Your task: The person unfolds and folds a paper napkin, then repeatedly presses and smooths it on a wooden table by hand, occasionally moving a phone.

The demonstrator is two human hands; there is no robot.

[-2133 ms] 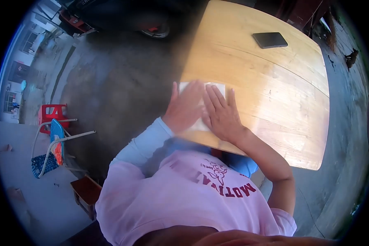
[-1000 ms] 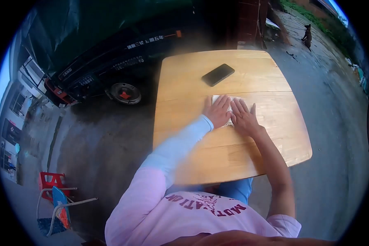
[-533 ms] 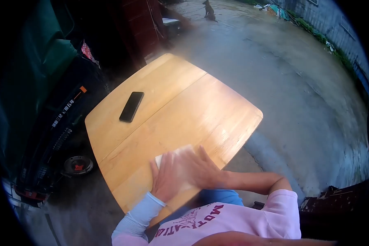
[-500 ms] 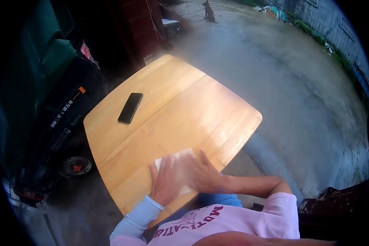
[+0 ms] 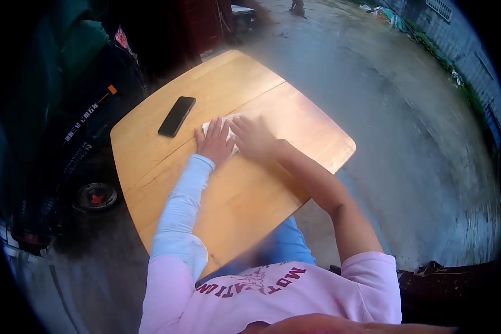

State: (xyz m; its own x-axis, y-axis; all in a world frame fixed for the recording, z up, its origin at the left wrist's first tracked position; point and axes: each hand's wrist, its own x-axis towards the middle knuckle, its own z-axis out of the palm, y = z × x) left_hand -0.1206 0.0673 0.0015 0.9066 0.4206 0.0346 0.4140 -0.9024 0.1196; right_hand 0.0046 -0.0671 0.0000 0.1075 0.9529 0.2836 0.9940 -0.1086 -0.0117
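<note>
A pink T-shirt (image 5: 234, 309) bears dark red capitals (image 5: 286, 278), MOT legible among them, and a line drawing (image 5: 254, 281) in similar red. A wrinkled pale blue arm sleeve (image 5: 178, 214) covers the left forearm to the wrist. Blue trousers (image 5: 295, 245) show past the shirt.

And we're out in a yard, open to the daylight, by the look of it! Wet concrete (image 5: 373, 128) sweeps away to the right, shining in patches, running up to a grey wall (image 5: 462, 36) with a barred window (image 5: 440, 9) and a strip of green plants (image 5: 428, 47) along its foot. Over on the left, a dark vehicle (image 5: 80, 142), white lettering down its side, wheel (image 5: 97, 199) showing, green cover (image 5: 86, 39) above! And a wooden desk (image 5: 250, 195) stands right beside it, on that same bare ground.
</note>
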